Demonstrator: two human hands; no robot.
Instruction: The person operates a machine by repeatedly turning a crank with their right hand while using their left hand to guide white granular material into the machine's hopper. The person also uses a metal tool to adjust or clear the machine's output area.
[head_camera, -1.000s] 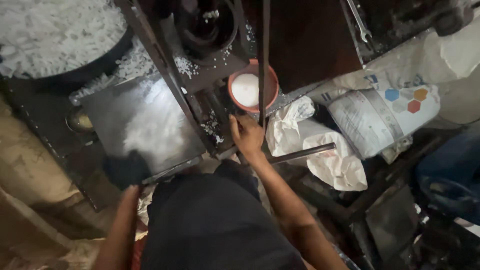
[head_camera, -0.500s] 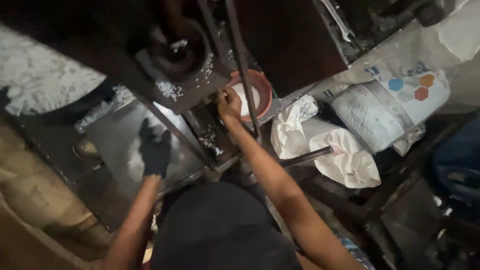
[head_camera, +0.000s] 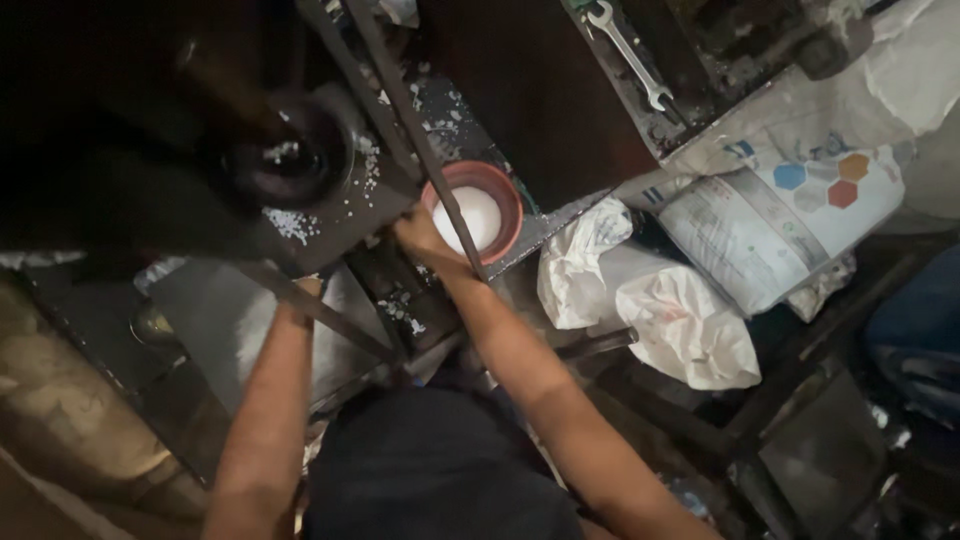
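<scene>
I see a large printed sack (head_camera: 780, 225) lying at the right, and crumpled white bags (head_camera: 660, 310) just beside it. A spanner (head_camera: 628, 55) rests on the dark machine above. The reddish bowl (head_camera: 472, 212) of white powder sits on the metal worktop (head_camera: 560, 225), behind a slanted bar (head_camera: 420, 130). My right hand (head_camera: 420, 235) touches its near rim; I cannot tell the grip. The bowl looks stiff and light but easy to spill, so I judge the rim is best to hold. My left hand (head_camera: 300, 290) is hidden behind a bar.
</scene>
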